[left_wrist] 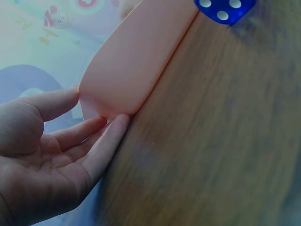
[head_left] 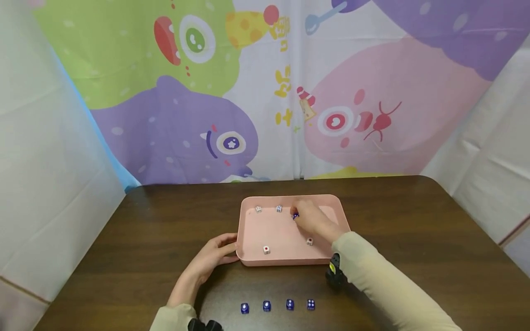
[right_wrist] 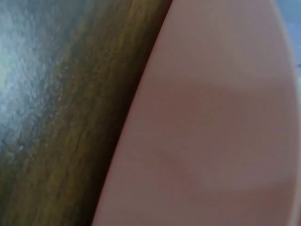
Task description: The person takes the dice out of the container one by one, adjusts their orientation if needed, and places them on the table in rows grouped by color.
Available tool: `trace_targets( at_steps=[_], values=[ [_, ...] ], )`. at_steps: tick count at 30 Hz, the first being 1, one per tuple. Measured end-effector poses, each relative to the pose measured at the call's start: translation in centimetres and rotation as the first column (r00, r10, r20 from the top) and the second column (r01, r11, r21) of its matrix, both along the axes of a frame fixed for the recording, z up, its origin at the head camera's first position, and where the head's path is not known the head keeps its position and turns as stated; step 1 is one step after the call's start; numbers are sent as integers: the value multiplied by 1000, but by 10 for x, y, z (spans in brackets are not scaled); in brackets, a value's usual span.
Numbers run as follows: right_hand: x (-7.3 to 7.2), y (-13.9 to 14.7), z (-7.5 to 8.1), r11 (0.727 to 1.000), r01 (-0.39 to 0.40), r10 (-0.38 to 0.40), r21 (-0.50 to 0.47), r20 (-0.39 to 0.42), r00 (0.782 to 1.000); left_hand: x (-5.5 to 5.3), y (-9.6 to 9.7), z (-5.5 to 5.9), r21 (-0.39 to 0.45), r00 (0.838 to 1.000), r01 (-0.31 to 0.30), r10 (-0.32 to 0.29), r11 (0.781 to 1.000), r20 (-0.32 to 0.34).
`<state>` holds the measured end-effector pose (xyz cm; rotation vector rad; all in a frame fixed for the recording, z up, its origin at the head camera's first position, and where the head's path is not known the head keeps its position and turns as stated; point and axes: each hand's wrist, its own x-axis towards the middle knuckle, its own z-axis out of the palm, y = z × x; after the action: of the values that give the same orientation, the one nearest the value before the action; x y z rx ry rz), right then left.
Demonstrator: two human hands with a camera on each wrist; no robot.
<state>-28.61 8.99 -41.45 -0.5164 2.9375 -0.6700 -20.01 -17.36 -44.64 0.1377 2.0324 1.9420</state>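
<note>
My right hand (head_left: 311,216) reaches over the pink tray (head_left: 285,263) and pinches a blue die (head_left: 296,216) low over its floor, toward the back. White dice lie spread in the tray: one at the back left (head_left: 258,209), another (head_left: 279,208) just left of the pinched die, a third (head_left: 266,249) with a red pip at the front. A further white die (head_left: 309,241) sits below my right wrist. My left hand (head_left: 213,255) rests its fingertips against the tray's left side; the left wrist view shows fairly straight fingers (left_wrist: 101,146) touching the wall and rim.
In front of the tray, several blue dice stand in a row on the dark wooden table (head_left: 124,276), among them one at the left end (head_left: 244,308) and one at the right end (head_left: 311,304). A cartoon-printed curtain (head_left: 265,115) hangs behind the table.
</note>
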Motion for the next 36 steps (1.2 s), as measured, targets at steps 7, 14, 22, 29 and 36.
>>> trace_targets(
  at_steps=[7,14,22,29,36],
  values=[
    [13,6,8,999,-31,31,-35,-25,999,0,1,-1,7,1000,-2,2,1000,3],
    [32,11,15,1000,26,-26,-13,12,1000,0,0,-1,6,1000,0,0,1000,4],
    [49,13,18,998,36,-38,-49,-50,998,-1,1,0,11,1000,-6,6,1000,5],
    [71,16,20,993,34,-45,-114,-98,994,0,0,-2,14,1000,-5,4,1000,13],
    [91,25,26,989,32,-45,-146,-87,995,-1,0,-2,12,1000,-5,5,1000,4]
  ],
)
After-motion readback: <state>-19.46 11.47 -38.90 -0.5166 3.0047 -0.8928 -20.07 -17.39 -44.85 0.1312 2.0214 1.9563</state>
